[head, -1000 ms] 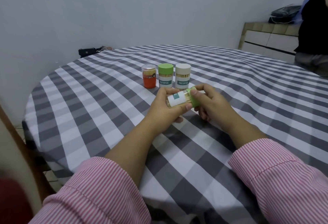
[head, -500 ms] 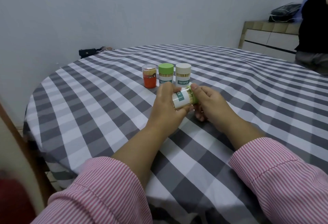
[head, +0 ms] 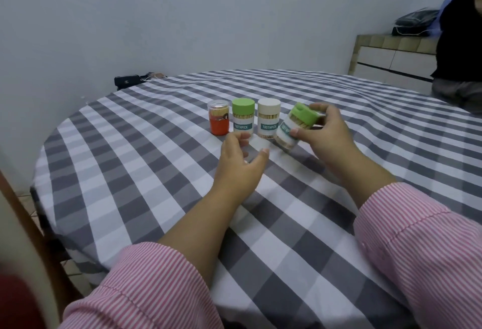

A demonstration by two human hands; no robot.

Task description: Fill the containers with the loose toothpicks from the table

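Note:
My right hand point(head: 323, 135) grips a green-lidded toothpick container point(head: 294, 126), tilted to the left, its base low over the cloth just right of a row of containers. That row holds an orange container with a clear lid point(head: 219, 120), a green-lidded one point(head: 243, 117) and a cream-lidded one point(head: 268, 118), all upright and full of toothpicks. My left hand point(head: 241, 161) hovers in front of the row with fingers spread and nothing in it. No loose toothpicks show on the cloth.
The round table wears a grey and white checked cloth point(head: 161, 172). A black bag point(head: 127, 82) lies beyond its far left edge. A person in dark clothes point(head: 459, 41) sits at the far right by a low cabinet point(head: 391, 62). A wooden chair back point(head: 23, 250) stands at my left.
My left hand has let go of the green-lidded container and opened. My right hand has carried the container forward and to the right, toward the end of the row, turning it more upright.

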